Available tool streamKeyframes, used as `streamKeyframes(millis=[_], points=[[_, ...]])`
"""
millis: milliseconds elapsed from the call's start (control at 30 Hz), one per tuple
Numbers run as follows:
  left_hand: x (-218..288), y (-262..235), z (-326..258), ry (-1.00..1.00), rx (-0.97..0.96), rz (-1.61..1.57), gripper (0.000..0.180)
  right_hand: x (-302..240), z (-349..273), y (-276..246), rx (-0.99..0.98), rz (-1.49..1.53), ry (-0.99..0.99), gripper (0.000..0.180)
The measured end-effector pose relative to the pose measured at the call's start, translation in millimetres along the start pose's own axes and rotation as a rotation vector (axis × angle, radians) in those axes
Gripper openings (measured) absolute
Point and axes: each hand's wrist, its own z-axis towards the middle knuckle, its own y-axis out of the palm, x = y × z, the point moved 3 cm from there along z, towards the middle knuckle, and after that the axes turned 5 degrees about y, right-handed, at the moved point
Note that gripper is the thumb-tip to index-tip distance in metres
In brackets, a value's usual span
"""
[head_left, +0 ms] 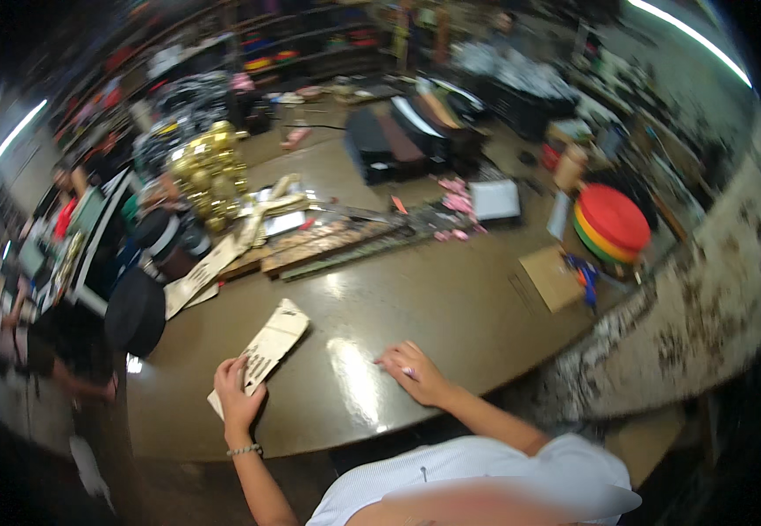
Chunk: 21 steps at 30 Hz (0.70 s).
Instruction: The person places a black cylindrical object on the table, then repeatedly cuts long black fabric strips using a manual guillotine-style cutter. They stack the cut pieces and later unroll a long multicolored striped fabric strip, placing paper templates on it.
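Note:
My left hand [238, 391] grips the lower end of a cream, flat strip [280, 328] with a row of slots cut in it. Its thumb lies along the right edge and the fingers over the left. The strip rests on the shiny brown tabletop [451, 298], slanting up to the right. To its right, my right hand [416, 375] is low over the table, fingers curled together. A small pale, pen-like thing [409, 373] shows between them; most of it is hidden. A bright light reflection lies between the two hands.
More cream slotted strips [201, 279] lie beyond my left hand, beside a black roll [135, 311]. Long worn boards [337, 241] cross the table. At right are a brown card [554, 277], a blue glue gun [586, 279] and a striped roll [615, 221]. A person [3, 320] is far left.

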Motion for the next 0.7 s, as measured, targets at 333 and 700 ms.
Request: streamKeyframes(millis=[333, 700], points=[[-109.3, -89.1, 116.3, 0.153, -0.154, 0.733, 0.082, -4.6, 0.9, -10.5, -0.097, 0.186, -0.095, 0.037], [-29.2, 19.9, 70.8, 0.118, -0.026, 0.037, 0.043, 231.7, 1.1, -433.7, 2.002, 0.563, 0.782, 0.067]])
